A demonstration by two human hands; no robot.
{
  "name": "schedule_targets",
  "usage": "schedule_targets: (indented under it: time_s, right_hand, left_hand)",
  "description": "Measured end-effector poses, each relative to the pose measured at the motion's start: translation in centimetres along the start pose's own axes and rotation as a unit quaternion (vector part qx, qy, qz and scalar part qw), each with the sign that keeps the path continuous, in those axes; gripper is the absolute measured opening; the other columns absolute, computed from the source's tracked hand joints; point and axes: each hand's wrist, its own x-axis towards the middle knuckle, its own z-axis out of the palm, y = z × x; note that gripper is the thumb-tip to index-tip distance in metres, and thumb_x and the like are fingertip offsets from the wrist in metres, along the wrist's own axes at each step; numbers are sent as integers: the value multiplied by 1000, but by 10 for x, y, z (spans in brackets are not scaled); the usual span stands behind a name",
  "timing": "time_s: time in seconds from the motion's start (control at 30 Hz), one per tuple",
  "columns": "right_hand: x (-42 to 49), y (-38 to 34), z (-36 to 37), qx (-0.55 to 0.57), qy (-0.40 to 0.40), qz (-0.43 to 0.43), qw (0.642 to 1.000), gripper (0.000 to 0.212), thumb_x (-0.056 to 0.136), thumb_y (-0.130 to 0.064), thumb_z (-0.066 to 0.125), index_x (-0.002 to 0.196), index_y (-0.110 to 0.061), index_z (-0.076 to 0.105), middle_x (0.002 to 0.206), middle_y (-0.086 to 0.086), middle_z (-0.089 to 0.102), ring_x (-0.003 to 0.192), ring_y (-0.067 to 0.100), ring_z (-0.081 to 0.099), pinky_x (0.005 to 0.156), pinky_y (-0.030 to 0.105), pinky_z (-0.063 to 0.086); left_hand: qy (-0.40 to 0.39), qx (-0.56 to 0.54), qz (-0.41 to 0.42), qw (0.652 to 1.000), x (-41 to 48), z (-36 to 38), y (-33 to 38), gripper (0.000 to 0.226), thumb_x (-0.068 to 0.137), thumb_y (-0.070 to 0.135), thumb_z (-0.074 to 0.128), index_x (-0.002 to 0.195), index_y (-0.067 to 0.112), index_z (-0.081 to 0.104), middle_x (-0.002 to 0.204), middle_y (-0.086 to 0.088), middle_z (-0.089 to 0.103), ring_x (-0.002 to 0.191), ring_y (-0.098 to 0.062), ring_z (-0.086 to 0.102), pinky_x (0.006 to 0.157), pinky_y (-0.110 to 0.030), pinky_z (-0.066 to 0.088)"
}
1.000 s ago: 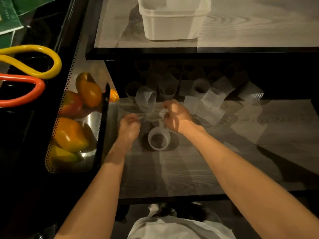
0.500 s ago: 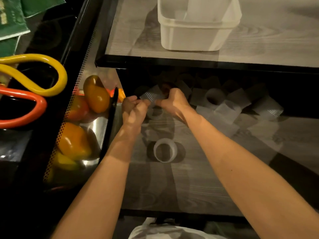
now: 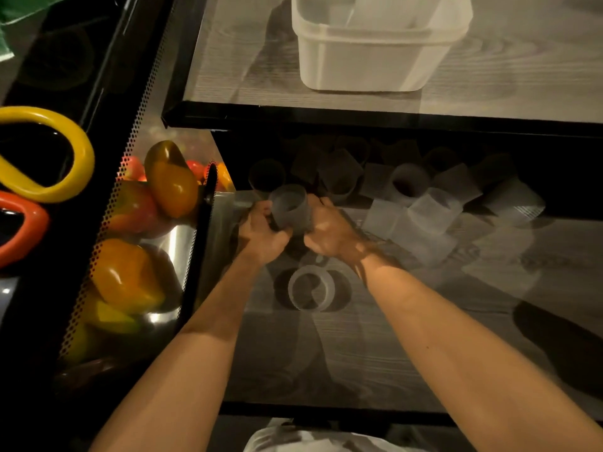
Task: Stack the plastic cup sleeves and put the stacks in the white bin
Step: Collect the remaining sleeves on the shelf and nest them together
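Observation:
My left hand (image 3: 261,231) and my right hand (image 3: 329,231) together grip one translucent plastic cup sleeve (image 3: 290,208), held upright between them above the lower shelf. Just nearer to me, a second sleeve (image 3: 311,287) stands on its end on the wood-grain shelf surface (image 3: 359,347). Several more loose sleeves (image 3: 434,207) lie scattered at the back of that shelf, partly in shadow. The white bin (image 3: 375,63) stands on the upper shelf, with pale stacked sleeves showing inside it.
The black front edge of the upper shelf (image 3: 359,120) overhangs the back of the lower one. To the left, a perforated metal basket (image 3: 140,256) holds orange and red fruit. Yellow (image 3: 65,154) and orange rings (image 3: 19,230) lie further left.
Both hands reached back to the sleeve pile and closed on one sleeve, which now stands upright between them. The standing sleeve on the shelf has not moved.

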Motion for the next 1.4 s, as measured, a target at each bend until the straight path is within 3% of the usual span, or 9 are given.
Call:
schedule_targets:
  time_s: [0.13,0.33,0.57,0.7,0.87,0.93,1.07,1.23,1.4]
  right_hand:
    - [1,-3,-2,58,7,-18,998,57,86,-15,66,140,-19,48,127,5,61,122,24,56,101,39,48]
    - [4,-1,-7,52,39,-6,998,40,91,-24,69,129,-19,54,116,2,68,108,21,64,86,34,54]
    - [7,1,-1,6,-9,5,1000,69,76,-16,77,135,-23,43,121,3,55,111,23,56,86,35,49]
    - [10,-9,-2,34,39,7,999,55,74,-13,77,122,-20,52,118,3,59,108,22,59,89,37,54]
    - [12,-31,-13,46,124,-44,990,16,81,-13,75,85,-22,61,82,-7,66,78,7,64,66,23,51]
    - [13,-40,-19,35,138,-43,989,23,88,-14,70,74,-24,56,71,-8,62,68,3,58,61,20,45]
    - [23,-52,-18,-1,131,-36,991,26,94,-18,63,71,-23,51,72,-2,61,71,14,59,69,29,54]
    - [36,-54,-14,-52,61,-27,996,29,92,-11,59,68,-21,46,69,0,52,64,16,51,52,24,39]
    - [39,-42,-8,-60,14,5,998,22,86,-7,60,70,-17,49,74,4,54,76,24,60,59,31,44]
  left_hand:
    - [5,-39,-6,999,-2,-5,2,55,77,19,80,125,20,54,115,6,60,108,-16,64,98,-38,54]
    - [6,-7,19,1000,-1,-8,-2,64,79,16,81,133,22,47,121,5,65,100,-12,68,87,-27,55]
    - [-49,71,-5,996,-1,-16,-1,75,64,33,82,127,39,41,126,5,61,108,-20,65,92,-39,56]
    - [-12,56,21,998,4,-19,5,73,67,30,85,130,30,48,119,10,62,112,-16,61,90,-29,50]
    - [50,-17,58,997,9,-31,22,73,61,28,89,119,28,44,119,4,60,106,-15,64,84,-36,59]
    - [75,-33,70,994,12,-38,27,69,68,22,87,122,22,44,122,-3,61,101,-14,65,77,-26,56]
    - [122,-26,92,988,17,-42,30,65,75,14,83,130,19,49,128,-5,58,87,0,60,77,-17,51]
    - [110,-20,103,988,29,-37,18,57,75,15,80,127,21,57,120,-1,65,110,-18,64,90,-40,58]
    - [57,48,66,995,30,-32,15,42,79,20,74,118,15,60,117,-6,62,106,-23,62,85,-43,56]
